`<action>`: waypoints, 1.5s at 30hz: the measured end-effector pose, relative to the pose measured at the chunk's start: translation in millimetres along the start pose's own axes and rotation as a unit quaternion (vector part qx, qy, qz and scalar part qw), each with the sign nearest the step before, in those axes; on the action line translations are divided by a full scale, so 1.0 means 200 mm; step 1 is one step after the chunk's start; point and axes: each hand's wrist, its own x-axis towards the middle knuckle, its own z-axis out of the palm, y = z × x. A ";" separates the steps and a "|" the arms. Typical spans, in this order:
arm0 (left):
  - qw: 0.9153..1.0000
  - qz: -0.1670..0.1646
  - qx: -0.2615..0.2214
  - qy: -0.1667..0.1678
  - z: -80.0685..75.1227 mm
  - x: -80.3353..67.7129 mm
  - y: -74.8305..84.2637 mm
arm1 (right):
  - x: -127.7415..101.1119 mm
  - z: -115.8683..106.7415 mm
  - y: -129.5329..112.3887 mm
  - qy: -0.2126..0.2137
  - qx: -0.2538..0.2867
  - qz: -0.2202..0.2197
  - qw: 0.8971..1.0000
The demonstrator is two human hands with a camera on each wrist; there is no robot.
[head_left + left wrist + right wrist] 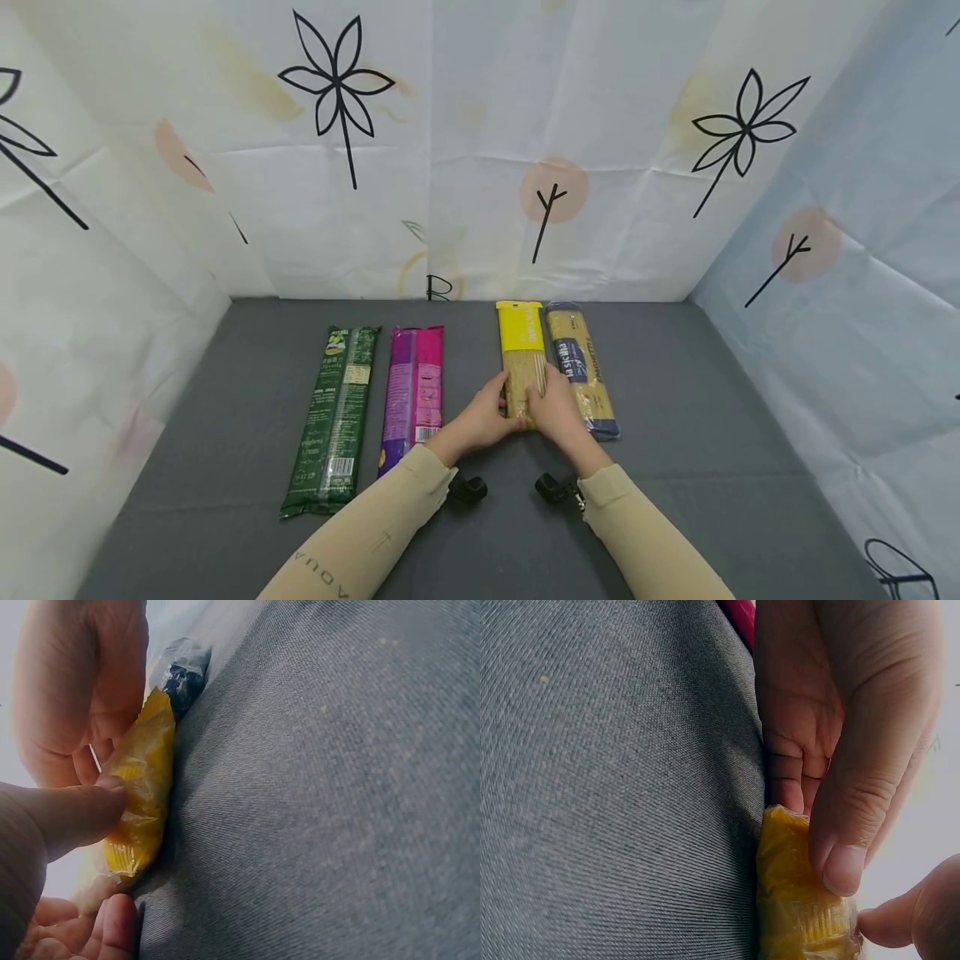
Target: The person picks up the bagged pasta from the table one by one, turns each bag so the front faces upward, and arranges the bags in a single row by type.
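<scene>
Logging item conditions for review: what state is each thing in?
Long yellow and clear plastic packet: wrapped, near end gripped
Left hand: gripping that packet's left side
Right hand: gripping its right side
Long green plastic packet: lying flat
Long purple and pink plastic packet: flat, near end partly hidden
Long blue-labelled clear plastic packet: lying flat, angled
Grey cloth: spread, faintly creased
White printed fabric backdrop: hanging, creased

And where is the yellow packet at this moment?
In the head view, the yellow packet is slightly right of centre, between the hands, left of the blue-labelled packet.
</scene>
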 end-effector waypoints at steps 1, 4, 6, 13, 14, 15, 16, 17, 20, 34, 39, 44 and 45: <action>1.000 -0.001 0.000 -0.001 0.00 0.00 0.00 | 0.00 0.00 0.00 -0.001 0.000 0.001 1.000; 1.000 0.001 0.002 -0.005 -0.02 -0.01 0.01 | -0.01 0.00 -0.01 0.002 0.007 0.003 1.000; 1.000 -0.001 0.009 -0.006 -0.04 -0.02 0.02 | -0.01 -0.01 -0.02 0.005 0.008 0.010 1.000; 1.000 -0.001 0.030 0.007 -0.14 -0.06 0.03 | -0.03 -0.05 -0.05 0.027 0.001 0.000 1.000; 0.999 0.002 0.031 0.013 -0.16 -0.07 0.03 | -0.03 -0.05 -0.05 0.028 0.003 -0.005 1.000; 0.999 0.001 0.034 0.018 -0.18 -0.07 0.03 | -0.04 -0.05 -0.05 0.030 0.007 -0.007 1.000; 0.999 0.003 0.036 0.025 -0.20 -0.08 0.03 | -0.04 -0.06 -0.06 0.030 0.010 -0.010 0.999; 0.999 0.004 0.039 0.032 -0.22 -0.09 0.02 | -0.05 -0.06 -0.07 0.030 0.015 -0.011 0.999; 0.997 0.003 0.051 0.054 -0.28 -0.11 0.01 | -0.07 -0.06 -0.10 0.030 0.038 -0.015 0.999; 0.989 0.005 0.099 0.108 -0.58 -0.21 -0.11 | -0.14 0.04 -0.21 0.028 0.085 -0.062 0.994; 0.986 -0.001 0.101 0.131 -0.66 -0.22 -0.17 | -0.17 0.11 -0.25 0.012 0.104 -0.091 0.990; 0.985 -0.010 0.082 0.150 -0.71 -0.21 -0.21 | -0.22 0.19 -0.29 -0.023 0.113 -0.106 0.988; 0.985 -0.011 0.075 0.153 -0.72 -0.21 -0.22 | -0.22 0.20 -0.29 -0.029 0.113 -0.109 0.987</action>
